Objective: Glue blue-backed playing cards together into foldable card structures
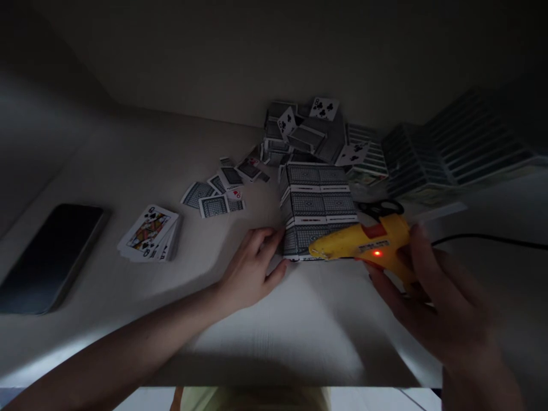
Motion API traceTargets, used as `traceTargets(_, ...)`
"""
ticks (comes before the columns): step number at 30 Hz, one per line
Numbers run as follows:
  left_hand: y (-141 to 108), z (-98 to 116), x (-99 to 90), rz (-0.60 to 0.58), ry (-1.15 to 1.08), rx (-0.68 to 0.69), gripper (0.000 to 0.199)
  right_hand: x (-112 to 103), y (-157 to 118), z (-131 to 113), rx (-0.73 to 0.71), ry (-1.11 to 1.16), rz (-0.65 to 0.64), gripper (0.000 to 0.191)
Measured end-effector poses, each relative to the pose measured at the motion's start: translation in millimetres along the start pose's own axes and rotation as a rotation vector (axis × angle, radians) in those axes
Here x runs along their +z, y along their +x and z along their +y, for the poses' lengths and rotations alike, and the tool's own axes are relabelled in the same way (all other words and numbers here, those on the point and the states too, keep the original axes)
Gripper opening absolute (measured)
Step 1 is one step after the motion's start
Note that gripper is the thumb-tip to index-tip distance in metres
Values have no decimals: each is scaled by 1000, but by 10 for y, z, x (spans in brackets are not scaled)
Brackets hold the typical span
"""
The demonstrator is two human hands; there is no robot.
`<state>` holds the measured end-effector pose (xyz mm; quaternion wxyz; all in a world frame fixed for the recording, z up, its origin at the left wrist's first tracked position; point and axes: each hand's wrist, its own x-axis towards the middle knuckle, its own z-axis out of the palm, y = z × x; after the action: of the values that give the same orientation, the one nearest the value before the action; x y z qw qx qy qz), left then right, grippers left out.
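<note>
A box-like block covered in patterned playing-card backs [319, 194] sits near the middle of the table. My left hand [252, 268] rests against its lower left side, thumb and fingers touching the edge with a gap between them. In my right hand [440, 297] is a yellow glue gun [385, 245] with a lit red light. Its nozzle points left, over the block's front part; whether it touches the cards cannot be made out.
A phone [51, 257] and a card stack [149, 234] lie at the left. Loose cards [214, 197] spread left of the block, with a card pile [308, 131] behind. Scissors [383, 206], slatted card structures [454, 148] and a black cord [483, 236] are at the right.
</note>
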<state>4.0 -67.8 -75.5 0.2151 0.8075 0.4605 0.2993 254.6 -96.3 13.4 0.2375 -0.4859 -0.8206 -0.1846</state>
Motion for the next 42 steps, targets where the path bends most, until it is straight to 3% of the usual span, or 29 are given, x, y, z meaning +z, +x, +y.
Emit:
traceTargets(14, -6, -4, 6, -2, 7, -7, 50, -31, -6, 7, 14, 1, 10, 80)
traceTargets(32, -10, -19, 10, 9, 37, 27, 48, -4, 67, 18, -69, -63, 31, 84)
traceTargets(39, -6, -10, 2, -4, 8, 7, 49, -18, 27, 3, 19, -11, 33, 83)
traceTargets(42, -7, -3, 4, -10, 14, 0, 49, -10, 44, 7, -31, -25, 13, 83)
